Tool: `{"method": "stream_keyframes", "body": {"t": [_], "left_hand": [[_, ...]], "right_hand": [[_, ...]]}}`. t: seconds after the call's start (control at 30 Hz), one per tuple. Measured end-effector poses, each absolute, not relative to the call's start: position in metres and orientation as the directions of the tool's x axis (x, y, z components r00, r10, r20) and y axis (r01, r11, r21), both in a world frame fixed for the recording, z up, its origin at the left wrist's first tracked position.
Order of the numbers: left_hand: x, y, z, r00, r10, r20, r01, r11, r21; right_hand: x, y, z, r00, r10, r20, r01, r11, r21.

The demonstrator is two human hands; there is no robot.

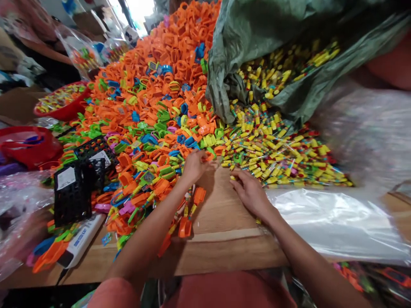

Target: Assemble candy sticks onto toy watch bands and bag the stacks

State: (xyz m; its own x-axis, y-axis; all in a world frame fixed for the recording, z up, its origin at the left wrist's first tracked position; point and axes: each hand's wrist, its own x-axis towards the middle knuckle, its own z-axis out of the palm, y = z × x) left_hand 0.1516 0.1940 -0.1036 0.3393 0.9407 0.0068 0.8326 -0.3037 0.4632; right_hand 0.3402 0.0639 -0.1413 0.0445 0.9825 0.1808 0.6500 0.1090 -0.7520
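My left hand reaches to the edge of a big heap of plastic toy watches, mostly orange, with blue, green and yellow ones mixed in. Its fingertips are smeared, so what they hold, if anything, does not show. My right hand is at the near edge of a pile of small yellow-ended tubes. Thumb and fingers of that hand are bent together around a small yellow tip, apparently one of the tubes. Below my left forearm lie several orange watches with tubes beside them on the wooden table.
A green sack spills tubes at the back right. Clear plastic sheets lie at the right. At the left are black plastic trays, a white power strip, a red basket and a red bowl. Another person's arm shows behind.
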Motion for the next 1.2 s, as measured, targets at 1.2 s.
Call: {"method": "stream_keyframes", "body": {"t": [1.2], "left_hand": [[0.088, 0.103, -0.06, 0.732, 0.646, 0.215, 0.569, -0.754, 0.329]], "right_hand": [[0.325, 0.062, -0.116, -0.162, 0.987, 0.005, 0.285, 0.051, -0.957]]}}
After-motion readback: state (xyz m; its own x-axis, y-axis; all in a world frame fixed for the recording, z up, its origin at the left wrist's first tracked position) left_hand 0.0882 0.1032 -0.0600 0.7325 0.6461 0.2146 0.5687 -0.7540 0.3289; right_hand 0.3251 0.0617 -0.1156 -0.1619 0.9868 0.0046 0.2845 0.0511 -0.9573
